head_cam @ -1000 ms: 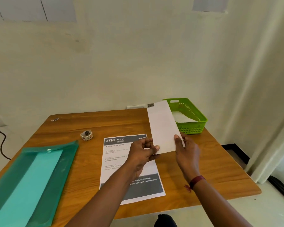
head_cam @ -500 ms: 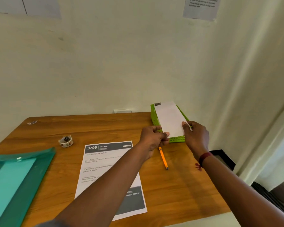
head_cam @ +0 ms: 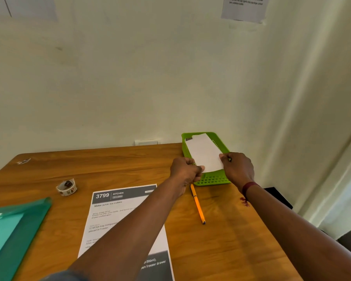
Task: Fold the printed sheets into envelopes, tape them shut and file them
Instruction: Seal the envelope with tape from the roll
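**envelope (head_cam: pixel 204 154) being held over green basket (head_cam: pixel 213 180)**

The folded white envelope is being held above the basket at the far right corner of the desk (head_cam: pixel 130 165). Its near left corner is being pinched in the grip of the left hand (head_cam: pixel 183 169), its near right corner in that of the right hand (head_cam: pixel 238 168). A printed sheet (head_cam: pixel 118 216) is being borne by the desk.
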Available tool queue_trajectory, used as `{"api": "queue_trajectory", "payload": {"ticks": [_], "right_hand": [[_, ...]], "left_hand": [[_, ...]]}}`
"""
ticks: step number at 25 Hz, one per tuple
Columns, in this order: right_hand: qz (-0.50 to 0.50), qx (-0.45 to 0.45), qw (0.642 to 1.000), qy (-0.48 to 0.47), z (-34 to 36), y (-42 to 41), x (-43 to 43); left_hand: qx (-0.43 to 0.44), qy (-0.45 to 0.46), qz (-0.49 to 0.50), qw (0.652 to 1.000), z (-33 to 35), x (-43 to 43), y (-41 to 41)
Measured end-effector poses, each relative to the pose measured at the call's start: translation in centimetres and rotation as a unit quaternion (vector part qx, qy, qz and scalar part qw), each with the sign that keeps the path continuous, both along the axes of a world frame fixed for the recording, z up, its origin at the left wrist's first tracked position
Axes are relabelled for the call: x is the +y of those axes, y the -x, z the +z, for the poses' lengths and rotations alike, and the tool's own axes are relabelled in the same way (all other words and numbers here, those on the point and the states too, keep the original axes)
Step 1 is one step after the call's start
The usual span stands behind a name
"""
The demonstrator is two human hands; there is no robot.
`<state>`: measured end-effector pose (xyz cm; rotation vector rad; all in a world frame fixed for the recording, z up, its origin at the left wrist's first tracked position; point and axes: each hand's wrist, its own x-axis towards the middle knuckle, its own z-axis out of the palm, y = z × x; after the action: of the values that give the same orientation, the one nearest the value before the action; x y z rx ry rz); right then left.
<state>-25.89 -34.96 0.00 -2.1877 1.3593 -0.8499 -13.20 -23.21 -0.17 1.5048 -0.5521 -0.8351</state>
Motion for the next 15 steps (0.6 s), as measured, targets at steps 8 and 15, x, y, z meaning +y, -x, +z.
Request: {"api": "queue_trajectory", "payload": {"ticks": [8, 15], "right_hand": [[0.013, 0.059, 0.998, 0.011, 0.1, -0.2, -1.8], [0.040, 0.079, 0.996, 0.011, 0.1, -0.5, -2.3]], "left_hand": [[0.002, 0.011, 0.069, 0.998, -0.9, -2.0, 0.6], [-0.079, 0.002, 0.137, 0.987, -2.0, -2.4, 0.7]]}}
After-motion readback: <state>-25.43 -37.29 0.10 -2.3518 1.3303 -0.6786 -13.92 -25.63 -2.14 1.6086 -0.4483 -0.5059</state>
